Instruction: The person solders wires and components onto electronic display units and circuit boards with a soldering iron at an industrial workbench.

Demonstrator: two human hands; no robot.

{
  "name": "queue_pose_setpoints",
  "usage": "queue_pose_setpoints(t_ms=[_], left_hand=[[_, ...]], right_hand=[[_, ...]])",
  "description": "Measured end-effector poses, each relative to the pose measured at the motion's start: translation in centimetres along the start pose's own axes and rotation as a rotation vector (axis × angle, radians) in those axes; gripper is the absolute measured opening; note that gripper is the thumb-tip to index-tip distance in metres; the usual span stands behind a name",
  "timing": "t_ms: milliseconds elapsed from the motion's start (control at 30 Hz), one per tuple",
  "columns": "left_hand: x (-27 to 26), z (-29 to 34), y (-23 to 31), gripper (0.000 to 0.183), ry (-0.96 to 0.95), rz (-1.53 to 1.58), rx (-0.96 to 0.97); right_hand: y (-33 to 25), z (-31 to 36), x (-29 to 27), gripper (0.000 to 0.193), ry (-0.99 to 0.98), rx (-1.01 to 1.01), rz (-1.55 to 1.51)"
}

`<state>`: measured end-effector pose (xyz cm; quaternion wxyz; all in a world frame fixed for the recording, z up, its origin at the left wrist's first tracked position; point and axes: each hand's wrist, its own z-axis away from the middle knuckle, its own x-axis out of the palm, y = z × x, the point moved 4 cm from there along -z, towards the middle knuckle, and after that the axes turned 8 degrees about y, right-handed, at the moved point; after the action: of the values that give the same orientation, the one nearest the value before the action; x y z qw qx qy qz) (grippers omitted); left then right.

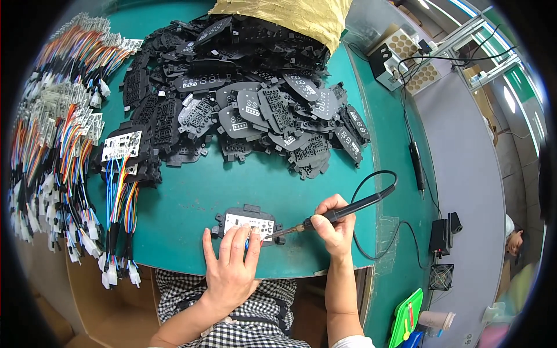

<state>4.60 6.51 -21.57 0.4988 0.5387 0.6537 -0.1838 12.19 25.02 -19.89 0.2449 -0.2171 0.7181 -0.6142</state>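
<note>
A white circuit board (262, 225) lies on a black plastic panel (252, 209) near the front edge of the bench. My left hand (231, 272) rests over the board's lower side, its fingers stretched out and their tips pressing on it. In my right hand (336, 229) is a soldering iron (365, 202), gripped like a pen. Its tip points left and reaches the board's lower right part, beside my left fingertips. A bit of coloured wire shows between the left fingers; the rest of the wires are hidden under that hand.
A large heap of black plastic panels (243, 110) covers the back of the green bench (191, 197), below a yellow covering (290, 17). Wired circuit boards (52, 133) hang in bunches at left. A second iron-like tool (416, 165), small fan (441, 277) and green tray (406, 319) stand right.
</note>
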Motion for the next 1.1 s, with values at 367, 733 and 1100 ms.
queue_pose_setpoints(t_ms=[367,733,1100], left_hand=[[-0.1,0.0,0.1,0.058,0.011,-0.017,0.003],[0.0,0.3,0.0,0.059,0.014,-0.011,0.01],[0.1,0.2,-0.1,0.062,0.006,-0.015,-0.002]], right_hand=[[-0.1,0.0,0.0,0.018,-0.001,0.016,-0.001],[0.4,-0.7,-0.8,0.019,0.106,0.004,-0.167],[0.4,-1.2,1.0,0.019,0.044,0.108,-0.063]])
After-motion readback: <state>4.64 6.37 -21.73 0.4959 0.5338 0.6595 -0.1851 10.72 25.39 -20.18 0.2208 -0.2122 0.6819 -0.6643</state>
